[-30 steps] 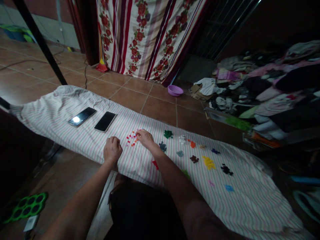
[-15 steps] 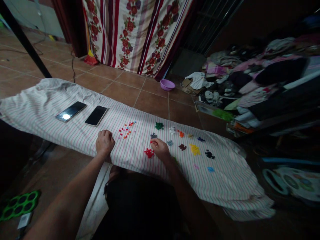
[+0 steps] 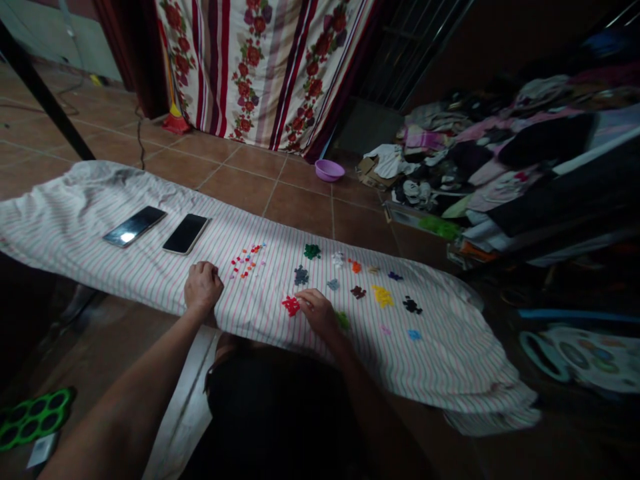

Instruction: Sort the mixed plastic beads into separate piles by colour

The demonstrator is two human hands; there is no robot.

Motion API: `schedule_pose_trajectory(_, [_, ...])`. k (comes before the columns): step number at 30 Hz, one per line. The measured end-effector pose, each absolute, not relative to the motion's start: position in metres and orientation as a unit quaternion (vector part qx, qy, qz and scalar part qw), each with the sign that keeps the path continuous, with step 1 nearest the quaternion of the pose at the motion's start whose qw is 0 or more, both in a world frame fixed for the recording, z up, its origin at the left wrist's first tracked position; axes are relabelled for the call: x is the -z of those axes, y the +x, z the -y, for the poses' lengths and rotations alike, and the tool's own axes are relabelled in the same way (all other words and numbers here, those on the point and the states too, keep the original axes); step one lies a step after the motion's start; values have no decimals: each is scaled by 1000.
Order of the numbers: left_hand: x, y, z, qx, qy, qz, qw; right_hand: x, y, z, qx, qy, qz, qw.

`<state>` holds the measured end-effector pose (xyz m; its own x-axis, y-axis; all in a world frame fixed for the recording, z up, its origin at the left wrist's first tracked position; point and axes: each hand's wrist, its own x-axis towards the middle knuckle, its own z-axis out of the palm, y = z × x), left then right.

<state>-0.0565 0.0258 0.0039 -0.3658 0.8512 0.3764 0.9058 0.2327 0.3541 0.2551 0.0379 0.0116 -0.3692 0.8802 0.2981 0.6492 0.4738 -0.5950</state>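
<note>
My left hand (image 3: 203, 285) rests curled on the striped cloth near its front edge. Its palm is turned away, so anything inside it is hidden. Just beyond lies a loose scatter of mixed small pieces (image 3: 247, 261), mostly red, orange and pink. My right hand (image 3: 317, 310) reaches to the edge of a red pile (image 3: 291, 306), its fingers stretched out with a slight gap to the thumb. No piece shows in its fingertips. Near it lie a dark grey pile (image 3: 301, 275), a light grey pile (image 3: 333, 285) and a bright green pile (image 3: 343, 320), partly covered by my wrist.
Farther right are brown (image 3: 358, 292), yellow (image 3: 383, 297), black (image 3: 413, 305) and blue (image 3: 414, 335) piles. A dark green pile (image 3: 312, 251) sits at the back. Two phones (image 3: 186, 234) lie on the left. A purple basin (image 3: 329, 171) stands on the floor behind.
My right hand has moved down to the red pile; the red piece seen in its fingertips before no longer shows there. My left hand stays in place, and the view has shifted slightly.
</note>
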Motion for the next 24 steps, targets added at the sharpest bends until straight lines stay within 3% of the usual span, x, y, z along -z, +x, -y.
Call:
schedule_pose_trajectory(5, [-5, -56, -26, 258, -562, 785, 46, -19, 233, -68, -199, -504, 778, 317])
schedule_pose_trajectory(13, [-8, -55, -27, 254, -563, 786, 43, -20, 145, -138, -209, -461, 827, 244])
schedule_pose_trajectory(21, [-7, -55, -27, 264, -565, 780, 47, -19, 97, -164, -164, -513, 830, 145])
schedule_pose_trajectory(24, [-6, -55, -27, 262, -565, 781, 49, -21, 97, -164, -179, -509, 823, 177])
